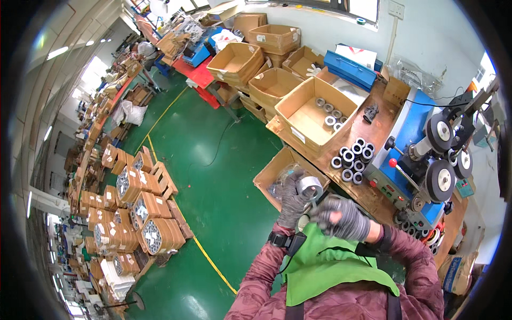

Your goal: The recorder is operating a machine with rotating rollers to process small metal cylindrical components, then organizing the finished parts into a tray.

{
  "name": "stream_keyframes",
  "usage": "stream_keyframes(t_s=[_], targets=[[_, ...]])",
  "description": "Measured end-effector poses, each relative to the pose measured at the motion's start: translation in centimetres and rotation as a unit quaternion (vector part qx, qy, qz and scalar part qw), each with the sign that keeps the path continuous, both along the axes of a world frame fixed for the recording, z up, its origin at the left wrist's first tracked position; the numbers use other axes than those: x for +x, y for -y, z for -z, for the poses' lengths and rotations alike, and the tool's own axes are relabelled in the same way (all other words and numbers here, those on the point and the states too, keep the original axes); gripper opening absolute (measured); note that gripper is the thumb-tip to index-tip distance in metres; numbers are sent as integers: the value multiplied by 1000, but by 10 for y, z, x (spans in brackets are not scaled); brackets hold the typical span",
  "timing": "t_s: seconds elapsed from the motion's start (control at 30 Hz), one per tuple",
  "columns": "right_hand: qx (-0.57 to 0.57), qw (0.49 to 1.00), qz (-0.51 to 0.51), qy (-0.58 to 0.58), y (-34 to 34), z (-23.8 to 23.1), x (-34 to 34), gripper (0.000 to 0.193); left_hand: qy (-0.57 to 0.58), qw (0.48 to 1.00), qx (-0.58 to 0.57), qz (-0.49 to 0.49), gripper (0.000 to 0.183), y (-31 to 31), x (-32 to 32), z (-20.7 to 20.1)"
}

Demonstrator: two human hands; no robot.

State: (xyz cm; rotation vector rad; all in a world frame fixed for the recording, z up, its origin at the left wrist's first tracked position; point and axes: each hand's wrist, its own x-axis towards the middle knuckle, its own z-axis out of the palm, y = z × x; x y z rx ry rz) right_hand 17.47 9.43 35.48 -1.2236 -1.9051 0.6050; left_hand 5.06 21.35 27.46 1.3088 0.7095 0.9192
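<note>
Your left hand [293, 202] grips the silver-grey ring [309, 183] over the cardboard box's [277, 162] right edge; your right hand [342, 217] blurs, its hold unclear. The ring looks rigid, perhaps slick: pinch its outer rim.

Left hand [293, 201] holds silvery ring [308, 182]; right hand [345, 218] near, blurred.

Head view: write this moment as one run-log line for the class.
left hand: holds ring | right hand: close by, blurred | bench: grouped rings, carton
</note>
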Motion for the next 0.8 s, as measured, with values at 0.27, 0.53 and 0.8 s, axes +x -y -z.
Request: stream_keyframes(t_s=[0.27, 0.53, 0.8], targets=[[-227, 917, 159, -287, -103, 0, 10, 22, 5, 987, 7, 158, 62, -64, -42, -20], [-320, 781, 189, -502, -127, 40, -18, 27, 86, 986, -80, 121, 50, -85, -57, -11], [-271, 768, 240, -528, -147, 67, -35, 24, 18, 988, -151, -6, 37, -77, -62, 29]])
